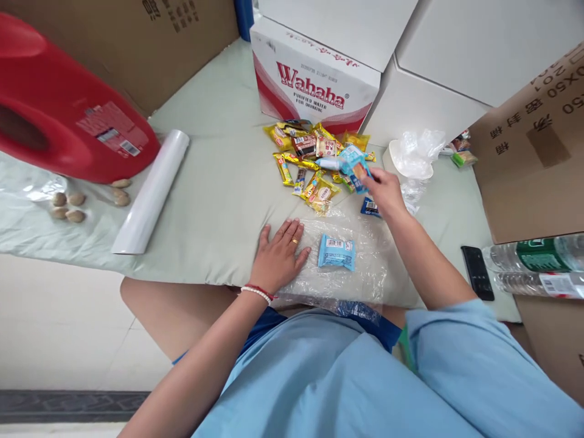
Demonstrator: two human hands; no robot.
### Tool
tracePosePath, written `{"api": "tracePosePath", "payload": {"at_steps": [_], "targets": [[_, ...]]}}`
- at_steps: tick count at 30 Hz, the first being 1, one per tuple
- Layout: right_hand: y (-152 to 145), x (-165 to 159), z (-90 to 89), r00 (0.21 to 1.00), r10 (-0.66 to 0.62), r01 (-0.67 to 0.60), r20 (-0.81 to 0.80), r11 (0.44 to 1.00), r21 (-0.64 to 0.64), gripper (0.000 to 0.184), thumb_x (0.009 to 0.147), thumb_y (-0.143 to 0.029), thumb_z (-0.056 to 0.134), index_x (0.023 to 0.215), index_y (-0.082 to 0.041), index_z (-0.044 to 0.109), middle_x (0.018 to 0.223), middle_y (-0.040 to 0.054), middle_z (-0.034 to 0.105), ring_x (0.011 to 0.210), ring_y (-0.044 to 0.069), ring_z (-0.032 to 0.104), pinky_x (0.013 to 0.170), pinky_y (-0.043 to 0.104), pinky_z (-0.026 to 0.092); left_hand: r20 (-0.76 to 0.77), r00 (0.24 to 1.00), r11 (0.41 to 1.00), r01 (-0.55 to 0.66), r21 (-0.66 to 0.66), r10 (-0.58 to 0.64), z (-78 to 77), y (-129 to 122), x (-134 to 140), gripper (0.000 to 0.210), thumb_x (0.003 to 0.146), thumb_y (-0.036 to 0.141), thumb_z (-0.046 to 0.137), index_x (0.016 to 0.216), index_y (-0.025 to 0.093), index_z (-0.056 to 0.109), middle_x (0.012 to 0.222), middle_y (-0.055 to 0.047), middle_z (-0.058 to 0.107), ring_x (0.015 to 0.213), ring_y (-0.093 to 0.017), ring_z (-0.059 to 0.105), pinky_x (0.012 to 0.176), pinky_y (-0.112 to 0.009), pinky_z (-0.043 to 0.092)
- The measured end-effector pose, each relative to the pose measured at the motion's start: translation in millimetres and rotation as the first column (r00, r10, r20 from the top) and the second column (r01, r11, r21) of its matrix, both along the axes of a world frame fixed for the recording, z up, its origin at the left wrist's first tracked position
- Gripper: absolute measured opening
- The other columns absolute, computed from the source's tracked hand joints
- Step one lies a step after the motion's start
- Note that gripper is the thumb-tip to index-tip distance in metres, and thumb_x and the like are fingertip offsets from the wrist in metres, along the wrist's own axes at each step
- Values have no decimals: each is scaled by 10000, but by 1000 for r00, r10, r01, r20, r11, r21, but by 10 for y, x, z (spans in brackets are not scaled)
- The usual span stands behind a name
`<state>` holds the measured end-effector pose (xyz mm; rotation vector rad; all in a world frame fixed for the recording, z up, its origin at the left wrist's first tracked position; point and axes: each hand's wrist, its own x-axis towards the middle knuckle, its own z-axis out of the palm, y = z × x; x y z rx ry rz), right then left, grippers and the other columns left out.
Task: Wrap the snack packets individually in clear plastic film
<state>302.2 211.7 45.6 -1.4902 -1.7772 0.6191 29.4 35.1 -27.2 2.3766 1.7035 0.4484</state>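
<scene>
My left hand (pixel 279 258) lies flat, fingers spread, at the left edge of a sheet of clear plastic film (pixel 365 243). On that film rests a light blue snack packet (pixel 336 252), just right of the hand. Farther off, my right hand (pixel 384 190) pinches a blue snack packet (pixel 354 159) with an orange picture, above the right side of a snack pile (pixel 314 149). Yellow, brown and cream wrappers make up the pile. Close under my right wrist lies a dark blue packet (pixel 370 207), partly covered by it.
A Wahaha carton (pixel 314 79) stands behind the pile. To the left are a white film roll (pixel 152 191), a red jug (pixel 77 103) and several brown nuts (pixel 75 199). On the right lie a white container with crumpled plastic (pixel 413 158), a black phone (pixel 477 274) and plastic bottles (pixel 538 255).
</scene>
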Motion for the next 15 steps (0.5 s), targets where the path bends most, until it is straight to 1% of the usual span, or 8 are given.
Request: {"api": "tracePosePath", "payload": {"at_steps": [2,4,7,9,10,11,13,15], "targets": [[-535,121,67,989,139,-142,49,988,56,342,976,-517,664,1006,-204,797,833,12,593,789,178,561,745,318,473,13,1000,1000,2,0,-2,1,-2,-3,614,1099,470,359,1638,179,396,1700,-134,408,1591,-309,372,1317,-650,139],[-1037,153,79,961,240,-256,140,960,114,267,1023,-425,638,1107,-236,806,851,27,587,811,187,570,752,330,489,22,1000,1000,5,-1,-5,4,-3,-5,608,1099,467,363,1640,192,395,1700,-135,409,1591,-311,372,1319,-646,129],[-1567,79,-37,869,347,-417,353,897,145,298,1070,-295,546,1268,-266,767,903,61,623,839,209,571,765,352,508,26,1000,1000,9,-2,-9,11,-3,-5,615,1098,466,365,1652,199,375,1701,-137,409,1591,-318,372,1317,-653,130],[-1746,13,-157,773,400,-497,492,864,79,326,1074,-319,541,1324,-252,740,932,86,646,853,231,560,751,366,518,24,1000,1000,8,-1,-8,12,-3,-5,621,1098,465,364,1658,197,361,1702,-141,406,1590,-322,374,1314,-659,132],[-1793,-10,-208,737,422,-516,529,856,37,351,1067,-372,564,1348,-237,725,949,97,652,866,242,560,748,375,528,21,1000,1000,8,0,-8,12,-4,-5,622,1099,463,362,1658,191,358,1703,-143,402,1590,-321,374,1312,-661,132],[-1818,-22,-247,722,438,-521,536,853,5,397,1053,-433,593,1369,-223,709,972,106,652,887,252,566,755,385,543,17,1000,1000,9,0,-9,11,-5,-5,622,1101,463,358,1656,183,360,1705,-145,399,1589,-321,374,1311,-662,134],[-1821,-16,-279,755,434,-498,492,867,-1,497,1014,-524,644,1400,-213,682,1035,121,642,956,269,594,803,410,574,9,1000,1000,13,1,-13,8,-6,-4,623,1104,467,352,1650,167,368,1705,-146,397,1589,-320,372,1307,-666,140],[-1784,13,-268,802,409,-458,435,889,11,517,1000,-520,673,1430,-233,655,1176,144,633,1089,286,618,895,440,591,7,1000,1000,12,2,-12,6,-7,-2,624,1104,472,349,1646,164,375,1703,-146,400,1589,-321,372,1307,-666,141]]}}
